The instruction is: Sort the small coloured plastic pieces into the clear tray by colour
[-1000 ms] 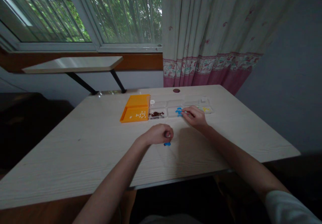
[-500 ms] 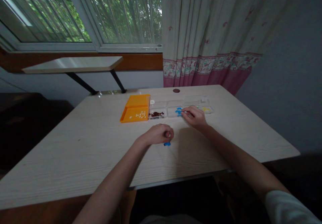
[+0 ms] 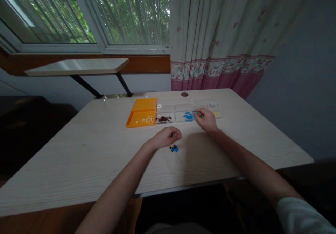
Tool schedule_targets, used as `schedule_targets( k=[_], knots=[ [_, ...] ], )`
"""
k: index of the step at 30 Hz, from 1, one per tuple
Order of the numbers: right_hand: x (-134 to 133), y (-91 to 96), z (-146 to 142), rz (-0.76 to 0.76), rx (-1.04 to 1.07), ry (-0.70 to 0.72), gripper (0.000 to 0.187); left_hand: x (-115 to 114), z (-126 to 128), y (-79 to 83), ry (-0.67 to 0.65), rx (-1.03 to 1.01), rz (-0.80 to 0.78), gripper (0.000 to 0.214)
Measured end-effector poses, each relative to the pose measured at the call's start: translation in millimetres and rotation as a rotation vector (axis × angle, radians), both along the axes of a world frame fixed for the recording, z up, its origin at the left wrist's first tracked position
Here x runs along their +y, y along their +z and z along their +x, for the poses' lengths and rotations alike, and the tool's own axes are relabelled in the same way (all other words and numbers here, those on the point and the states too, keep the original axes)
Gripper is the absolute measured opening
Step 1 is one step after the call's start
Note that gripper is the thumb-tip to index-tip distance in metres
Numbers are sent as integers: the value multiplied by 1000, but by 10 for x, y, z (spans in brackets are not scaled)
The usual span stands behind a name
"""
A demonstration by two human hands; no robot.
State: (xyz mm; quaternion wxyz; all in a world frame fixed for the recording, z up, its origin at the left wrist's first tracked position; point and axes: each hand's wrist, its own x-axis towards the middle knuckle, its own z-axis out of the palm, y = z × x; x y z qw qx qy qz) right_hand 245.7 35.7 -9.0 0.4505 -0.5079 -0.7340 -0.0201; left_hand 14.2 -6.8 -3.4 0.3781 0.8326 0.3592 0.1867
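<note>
My left hand [image 3: 166, 137] hovers over the table with its fingers curled in; whether anything is between them is hidden. Just below it lies a small cluster of blue and dark pieces [image 3: 174, 149]. Farther right, my right hand [image 3: 207, 119] is over the clear compartment boxes, thumb and forefinger pinched at a tiny blue piece [image 3: 193, 111]. Left of those fingertips, loose blue pieces [image 3: 188, 116] fill part of one compartment. Green pieces [image 3: 199, 114] show between the fingers of the right hand, which covers part of their compartment.
An open orange box [image 3: 143, 104] with white pieces [image 3: 148, 119] stands left of the clear boxes. Dark brown pieces [image 3: 164, 118] lie in the compartment beside it. Yellow pieces [image 3: 216, 114] are at the right end. A raised shelf [image 3: 78, 66] is at the back left.
My right hand has shifted slightly right, uncovering more of the blue pieces. My left hand has risen a little off the blue and dark cluster, which now shows more fully.
</note>
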Motion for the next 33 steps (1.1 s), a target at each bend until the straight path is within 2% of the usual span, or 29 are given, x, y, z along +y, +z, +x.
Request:
schedule_targets(
  k=[6,14,20,33],
  knots=[
    [28,-24,21,-39,-21,49,21,34,9,-38,125,-123,-38,28],
    [-230,-42,-272,-13,-150,325,13,83,49,-21,327,-318,-111,29],
    [-316,-106,-371,-14,-225,388,12,89,50,-46,341,-297,-77,32],
    [-362,-45,-367,42,-251,418,9,71,43,-47,318,-275,-82,32]
  ],
)
